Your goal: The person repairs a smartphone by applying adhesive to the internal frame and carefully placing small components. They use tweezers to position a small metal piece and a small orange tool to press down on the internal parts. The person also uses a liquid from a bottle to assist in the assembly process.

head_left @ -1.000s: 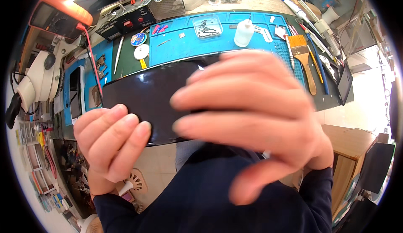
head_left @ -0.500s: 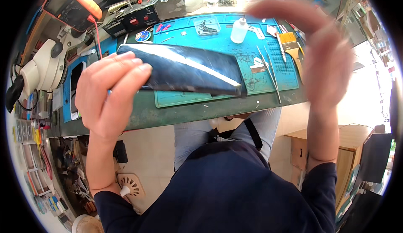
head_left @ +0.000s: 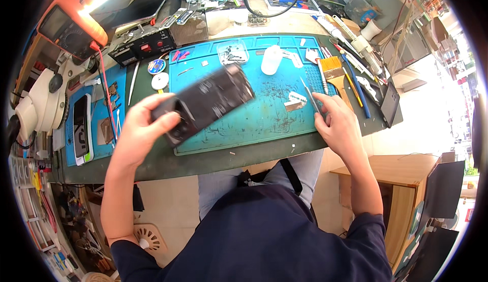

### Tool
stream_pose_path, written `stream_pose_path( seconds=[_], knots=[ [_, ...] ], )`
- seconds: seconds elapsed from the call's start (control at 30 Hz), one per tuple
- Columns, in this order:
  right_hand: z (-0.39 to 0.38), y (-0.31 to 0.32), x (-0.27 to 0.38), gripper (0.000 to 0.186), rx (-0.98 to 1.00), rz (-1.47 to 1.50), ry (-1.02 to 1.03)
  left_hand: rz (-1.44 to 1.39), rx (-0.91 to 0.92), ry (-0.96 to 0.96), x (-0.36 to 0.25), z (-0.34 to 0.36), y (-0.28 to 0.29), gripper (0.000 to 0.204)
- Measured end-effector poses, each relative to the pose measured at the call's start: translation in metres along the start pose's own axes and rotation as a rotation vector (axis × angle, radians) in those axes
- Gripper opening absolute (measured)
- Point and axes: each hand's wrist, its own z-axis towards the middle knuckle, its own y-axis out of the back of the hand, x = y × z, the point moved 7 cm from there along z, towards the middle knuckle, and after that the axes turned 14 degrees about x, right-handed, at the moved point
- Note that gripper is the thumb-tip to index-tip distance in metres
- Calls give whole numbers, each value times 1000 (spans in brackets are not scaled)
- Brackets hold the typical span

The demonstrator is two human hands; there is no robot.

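Note:
My left hand grips a black phone by its near left end, thumb on top. The phone is tilted above the mat, with a dull, marked dark face turned up and slightly blurred. My right hand is at the right of the blue work mat, its thumb and index finger closed around the metal tweezers, whose tips point away from me. Left of the tweezers lie a razor blade and a small brownish metal piece. Farther back stands a translucent bottle.
A clear box of small parts sits at the mat's back. On the right lie a brush and several hand tools. To the left are an orange multimeter, a white microscope and another phone.
The phone has turned from its glossy face to its dull face and come lower. My right hand has dropped from its raised, blurred position onto the tweezers.

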Motion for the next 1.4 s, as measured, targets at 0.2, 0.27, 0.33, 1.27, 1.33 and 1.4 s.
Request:
stream_pose_path(
  seconds=[0.2, 0.27, 0.33, 1.27, 1.33, 1.4],
  knots=[
    [3, 10, -4, 42, 50, 24, -111, 88, 180, 99, 18, 36, -32, 42],
    [3, 11, 0, 42, 6, 16, -93, 631, 136, 3, -5, 40, -34, 37],
    [5, 12, 5, 41, -49, -40, -29, 751, 102, -33, -9, 43, -37, 35],
    [38, 70, 2, 15, -238, 74, -22, 1201, 86, -289, -28, 26, -73, 74],
    [37, 56, 10, 9, -127, 26, 78, 1256, 67, -254, -23, 37, -86, 76],
    [33, 41, 10, 9, -76, -91, 128, 1298, 100, -227, -25, 48, -101, 79]
  ],
)
